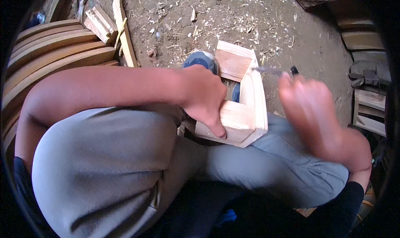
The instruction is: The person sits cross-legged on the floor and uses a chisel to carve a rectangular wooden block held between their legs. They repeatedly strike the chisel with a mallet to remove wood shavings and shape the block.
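Observation:
A pale wooden piece [254, 100], made of boards joined into an open-sided shape, rests against my grey-trousered leg. My left hand [208, 96] grips its near board, with the thumb over the face and the other fingers out of sight. At the right, my right hand [308, 98] is closed round a thin metal-bladed tool [268, 70], blurred by motion. The tool's far end reaches the top of the long right-hand board, and I cannot tell whether it touches. A short dark part sticks out beside the knuckles; the tool's exact kind is unclear.
Wood shavings and chips litter the earth floor [175, 25]. Curved stacked planks [62, 44] line the left, beside a small wooden block piece [100, 23] and a long jagged offcut [124, 33]. More wooden pieces [370, 108] stand at right. A blue-grey shoe [201, 59] is beside the workpiece.

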A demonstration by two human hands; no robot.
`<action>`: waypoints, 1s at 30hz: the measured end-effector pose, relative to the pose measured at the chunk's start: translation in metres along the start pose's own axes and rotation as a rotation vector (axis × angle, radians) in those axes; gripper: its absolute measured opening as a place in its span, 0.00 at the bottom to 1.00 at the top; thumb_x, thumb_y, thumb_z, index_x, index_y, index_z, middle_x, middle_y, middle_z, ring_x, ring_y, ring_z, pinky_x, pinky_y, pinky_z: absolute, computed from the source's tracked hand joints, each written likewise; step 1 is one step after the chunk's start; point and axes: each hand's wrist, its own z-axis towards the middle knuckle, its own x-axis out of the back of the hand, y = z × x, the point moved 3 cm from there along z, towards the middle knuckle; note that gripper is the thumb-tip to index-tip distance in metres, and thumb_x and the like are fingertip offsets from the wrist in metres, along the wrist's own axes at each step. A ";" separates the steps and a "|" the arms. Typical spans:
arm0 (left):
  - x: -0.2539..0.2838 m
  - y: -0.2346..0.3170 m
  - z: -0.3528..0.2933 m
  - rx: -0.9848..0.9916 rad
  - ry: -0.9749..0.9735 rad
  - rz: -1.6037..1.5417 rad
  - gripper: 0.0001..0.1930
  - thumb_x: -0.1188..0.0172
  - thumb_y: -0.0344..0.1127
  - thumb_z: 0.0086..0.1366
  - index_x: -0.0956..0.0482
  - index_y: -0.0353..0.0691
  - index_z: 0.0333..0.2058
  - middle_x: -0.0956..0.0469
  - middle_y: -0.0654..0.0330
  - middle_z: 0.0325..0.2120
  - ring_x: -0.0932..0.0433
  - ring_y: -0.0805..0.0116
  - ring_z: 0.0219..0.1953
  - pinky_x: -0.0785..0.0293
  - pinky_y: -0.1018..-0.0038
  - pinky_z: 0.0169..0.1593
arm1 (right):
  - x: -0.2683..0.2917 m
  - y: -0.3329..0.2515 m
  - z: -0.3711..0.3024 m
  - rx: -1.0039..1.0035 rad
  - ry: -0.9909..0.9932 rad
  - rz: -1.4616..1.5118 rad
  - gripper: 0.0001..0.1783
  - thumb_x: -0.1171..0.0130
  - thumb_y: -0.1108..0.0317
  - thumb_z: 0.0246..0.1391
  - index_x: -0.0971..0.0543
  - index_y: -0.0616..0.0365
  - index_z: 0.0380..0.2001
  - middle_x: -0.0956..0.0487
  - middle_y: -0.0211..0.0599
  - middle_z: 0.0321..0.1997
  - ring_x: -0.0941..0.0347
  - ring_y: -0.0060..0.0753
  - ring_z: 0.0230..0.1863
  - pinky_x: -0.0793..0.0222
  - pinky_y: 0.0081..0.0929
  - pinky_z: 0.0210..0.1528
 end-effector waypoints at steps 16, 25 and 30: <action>0.002 0.006 0.004 0.047 -0.085 0.025 0.42 0.36 0.76 0.47 0.12 0.35 0.36 0.15 0.44 0.30 0.15 0.45 0.37 0.20 0.57 0.44 | -0.021 0.079 -0.003 -0.185 0.136 0.273 0.07 0.41 0.70 0.58 0.18 0.62 0.29 0.19 0.54 0.28 0.19 0.55 0.35 0.25 0.48 0.40; 0.005 0.009 0.007 0.062 -0.112 0.013 0.38 0.34 0.74 0.47 0.11 0.41 0.37 0.14 0.50 0.32 0.15 0.49 0.39 0.20 0.58 0.47 | -0.047 0.060 -0.006 -0.067 0.130 0.405 0.05 0.40 0.74 0.50 0.15 0.61 0.27 0.16 0.48 0.28 0.15 0.49 0.34 0.18 0.41 0.38; 0.003 0.010 0.006 0.052 -0.116 0.007 0.38 0.34 0.74 0.47 0.12 0.42 0.37 0.14 0.50 0.33 0.15 0.50 0.39 0.20 0.59 0.47 | -0.033 0.048 -0.022 0.056 0.140 0.456 0.04 0.42 0.72 0.49 0.23 0.62 0.26 0.21 0.47 0.26 0.19 0.49 0.33 0.25 0.42 0.35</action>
